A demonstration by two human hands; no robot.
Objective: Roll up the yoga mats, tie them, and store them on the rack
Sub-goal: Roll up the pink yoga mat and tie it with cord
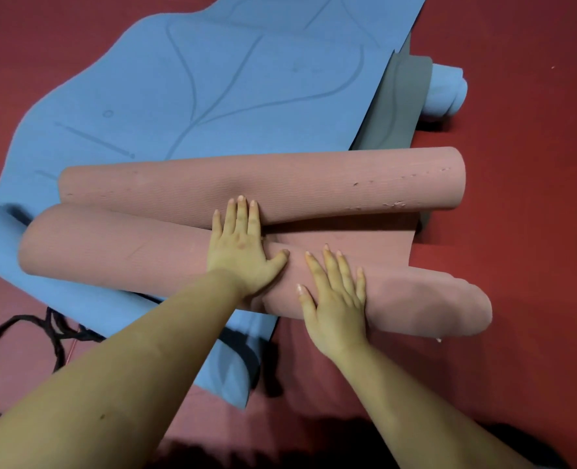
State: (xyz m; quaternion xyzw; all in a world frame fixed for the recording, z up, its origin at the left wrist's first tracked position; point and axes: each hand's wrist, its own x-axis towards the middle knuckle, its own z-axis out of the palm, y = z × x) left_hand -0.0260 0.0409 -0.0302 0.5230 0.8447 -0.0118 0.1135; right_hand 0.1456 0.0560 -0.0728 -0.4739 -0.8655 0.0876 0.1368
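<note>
Head view, looking down over my two bare forearms at a red floor (517, 96) strewn with yoga mats. My left hand (243, 245) lies flat, fingers straight and close together, palm pressing on the near roll of the pink mat (117, 248); its fingertips reach the crease where this roll meets the far pink roll (280, 184). My right hand (336, 299) also lies flat with fingers straight and slightly spread, pressing on the same near roll further toward its right end. Neither hand grips anything; both rest open on the mat surface. The two pink rolls lie side by side, touching along part of their length, and a flat strip of pink between them at the right shows that they are the two ends of one mat. The far roll carries small scuffs near its right end. Beneath the pink mat lies a blue mat (212, 89), spread out unevenly with curved printed lines on its face; its near edge curls up at lower left. A grey mat (398, 106) shows at the blue mat's right edge, and beyond it lies a light blue roll (447, 93), resting on the floor. A black cord (26, 333) lies in loose loops on the floor at lower left, beside my left forearm and just beside the blue mat's near edge.
</note>
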